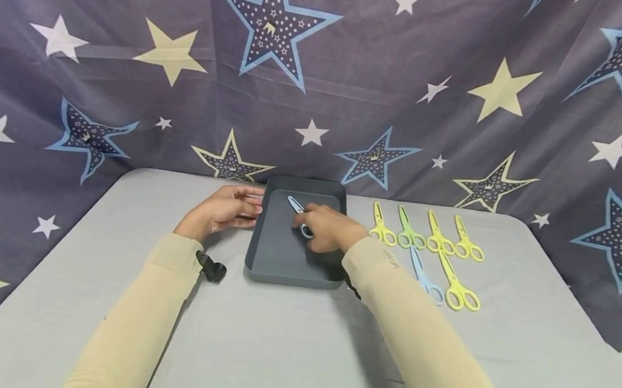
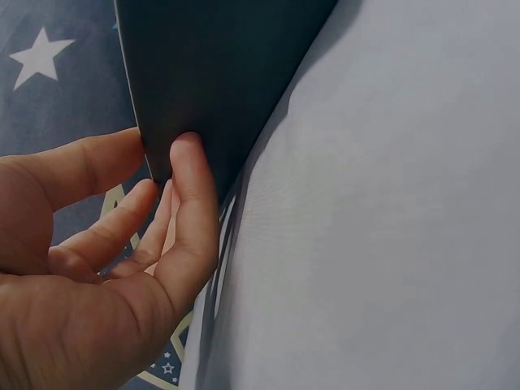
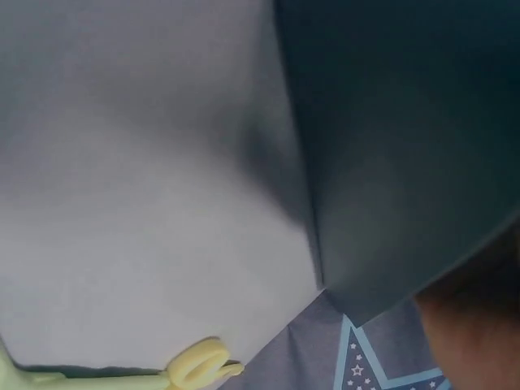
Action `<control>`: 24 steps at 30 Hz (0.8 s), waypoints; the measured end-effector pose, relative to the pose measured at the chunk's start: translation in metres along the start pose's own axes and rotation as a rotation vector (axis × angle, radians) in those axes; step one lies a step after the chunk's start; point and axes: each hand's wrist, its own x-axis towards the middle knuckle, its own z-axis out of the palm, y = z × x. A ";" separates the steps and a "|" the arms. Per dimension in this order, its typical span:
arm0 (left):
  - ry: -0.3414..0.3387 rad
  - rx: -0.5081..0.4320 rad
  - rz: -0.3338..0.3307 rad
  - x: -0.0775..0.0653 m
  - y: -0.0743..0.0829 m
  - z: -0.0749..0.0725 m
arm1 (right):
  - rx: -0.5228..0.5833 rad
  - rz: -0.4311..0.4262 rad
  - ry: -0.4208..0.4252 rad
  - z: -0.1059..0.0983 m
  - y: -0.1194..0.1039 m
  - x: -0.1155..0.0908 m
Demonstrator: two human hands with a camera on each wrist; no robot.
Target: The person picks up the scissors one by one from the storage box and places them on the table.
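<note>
My right hand (image 1: 327, 226) is over the dark grey tray (image 1: 275, 260), holding a pair of light blue scissors (image 1: 295, 204) by the handle end. The capped-looking blade tip points away, toward the tray's back left; the fingers partly cover the handles. My left hand (image 1: 226, 209) is at the tray's left side, fingers extended, fingertips touching the outer wall and rim. In the left wrist view, the left hand (image 2: 122, 244) has its fingertips against the tray's dark wall (image 2: 211, 73). The right wrist view shows only a dim part of the right hand (image 3: 475, 333) beside the tray wall (image 3: 398, 179).
Right of the tray, several scissors lie on the pale tablecloth (image 1: 272, 348): yellow scissors (image 1: 438, 234) and green scissors (image 1: 409, 231) in a back row, blue scissors (image 1: 424, 278) and yellow scissors (image 1: 457, 286) nearer. A star-patterned curtain (image 1: 360, 54) hangs behind the table.
</note>
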 end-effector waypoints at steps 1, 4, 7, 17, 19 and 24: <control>0.000 -0.001 -0.001 0.000 0.000 0.000 | 0.006 -0.009 0.005 0.000 0.001 0.000; 0.002 -0.007 -0.004 0.000 0.000 0.000 | -0.001 -0.032 0.021 0.001 0.001 0.000; 0.003 -0.007 -0.004 0.000 0.000 0.000 | -0.037 -0.062 0.036 0.001 0.002 0.001; 0.003 -0.001 0.003 0.000 -0.002 -0.002 | -0.062 -0.118 0.032 -0.002 0.002 0.001; 0.001 0.003 0.007 0.001 -0.003 -0.002 | -0.058 -0.122 0.030 -0.002 0.001 0.001; -0.002 0.010 0.009 0.002 -0.004 -0.003 | -0.034 -0.124 0.029 -0.003 0.000 0.001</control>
